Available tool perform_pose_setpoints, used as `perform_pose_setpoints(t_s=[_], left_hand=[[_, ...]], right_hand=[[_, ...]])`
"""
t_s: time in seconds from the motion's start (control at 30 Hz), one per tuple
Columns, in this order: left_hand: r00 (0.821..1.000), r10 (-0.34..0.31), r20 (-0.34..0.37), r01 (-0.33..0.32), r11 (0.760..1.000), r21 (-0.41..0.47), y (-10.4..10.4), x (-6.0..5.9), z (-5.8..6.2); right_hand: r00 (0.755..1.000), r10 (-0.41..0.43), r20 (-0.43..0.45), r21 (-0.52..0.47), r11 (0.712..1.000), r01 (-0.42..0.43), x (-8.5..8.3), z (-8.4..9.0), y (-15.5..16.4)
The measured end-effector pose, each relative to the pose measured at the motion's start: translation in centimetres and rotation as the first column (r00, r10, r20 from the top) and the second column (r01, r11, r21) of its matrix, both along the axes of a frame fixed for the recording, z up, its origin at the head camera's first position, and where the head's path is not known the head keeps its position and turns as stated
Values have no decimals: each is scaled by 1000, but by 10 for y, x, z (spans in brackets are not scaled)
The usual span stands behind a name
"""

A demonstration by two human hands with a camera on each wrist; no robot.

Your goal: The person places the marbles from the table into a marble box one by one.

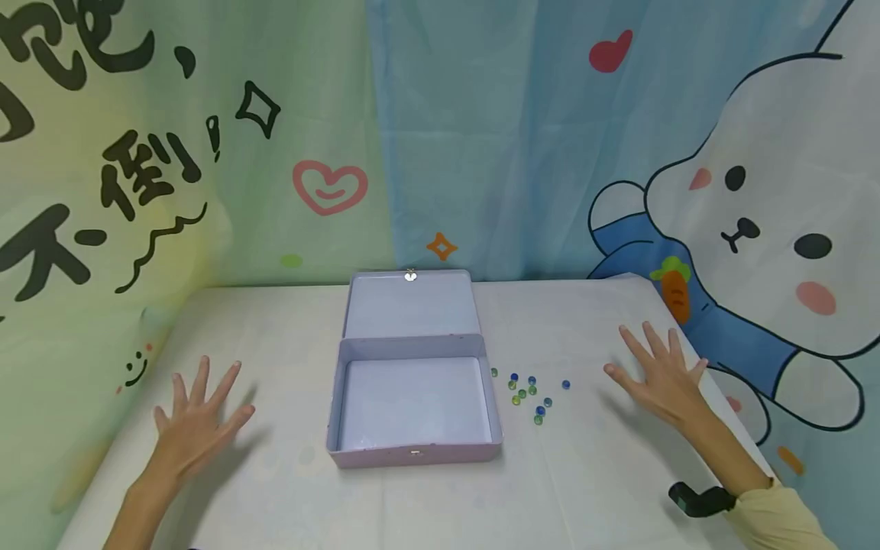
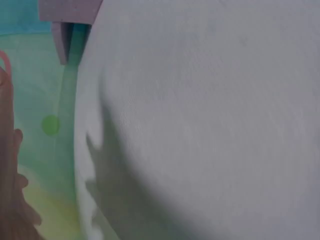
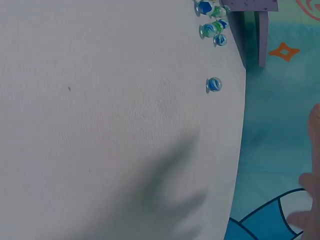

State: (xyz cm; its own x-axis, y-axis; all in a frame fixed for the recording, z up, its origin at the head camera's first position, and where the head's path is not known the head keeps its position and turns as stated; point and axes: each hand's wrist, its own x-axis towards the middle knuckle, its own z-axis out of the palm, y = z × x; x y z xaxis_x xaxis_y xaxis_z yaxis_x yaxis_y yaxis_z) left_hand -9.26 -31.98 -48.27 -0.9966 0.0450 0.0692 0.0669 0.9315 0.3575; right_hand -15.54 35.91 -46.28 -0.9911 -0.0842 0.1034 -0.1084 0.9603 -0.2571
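The left hand hovers flat over the table near its left edge, fingers spread and straight, grasping nothing; the right hand does the same near the right edge, released and splayed, with a black strap on its wrist. Only the head view shows both hands whole: the left wrist view catches just fingertips at its left margin and the hand's shadow on the white cloth, and the right wrist view only fingertips at its right margin with a shadow beneath. Between the hands, at the middle of the table, stands a lilac tin box, its hinged lid thrown back toward the far edge, a small clasp at the lid's top. The head view looks into the box and shows its floor bare; the wrist views show only a corner of its outer wall. Just right of the box, between it and the right hand, lie scattered marbles, blue and green, on the cloth. The right wrist view shows them nearer: a cluster beside the box corner and one blue marble apart from it, closer to the hand.
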Motion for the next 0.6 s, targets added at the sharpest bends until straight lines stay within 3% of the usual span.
perform_pose_setpoints(t_s=[0.1,0.2,0.33,0.47,0.53,0.6], left_hand=[[997,-63,55,51,979,198,11,-2,-1],[987,-151,49,119,909,399,24,-4,-2],[964,-262,33,191,779,597,43,-10,-3],[943,-329,42,195,651,733,64,-21,-6],[939,-341,39,176,575,799,74,-26,-8],[935,-355,20,163,478,863,83,-31,-11]], right_hand=[[998,48,27,-78,996,-45,1,-2,-7],[992,119,33,-169,979,-112,1,-8,-17],[974,227,-12,-251,942,-223,1,-18,-29],[951,298,-81,-274,911,-309,-1,-29,-38],[943,319,-100,-284,899,-334,-2,-35,-41],[937,331,-112,-289,891,-349,-3,-40,-43]])
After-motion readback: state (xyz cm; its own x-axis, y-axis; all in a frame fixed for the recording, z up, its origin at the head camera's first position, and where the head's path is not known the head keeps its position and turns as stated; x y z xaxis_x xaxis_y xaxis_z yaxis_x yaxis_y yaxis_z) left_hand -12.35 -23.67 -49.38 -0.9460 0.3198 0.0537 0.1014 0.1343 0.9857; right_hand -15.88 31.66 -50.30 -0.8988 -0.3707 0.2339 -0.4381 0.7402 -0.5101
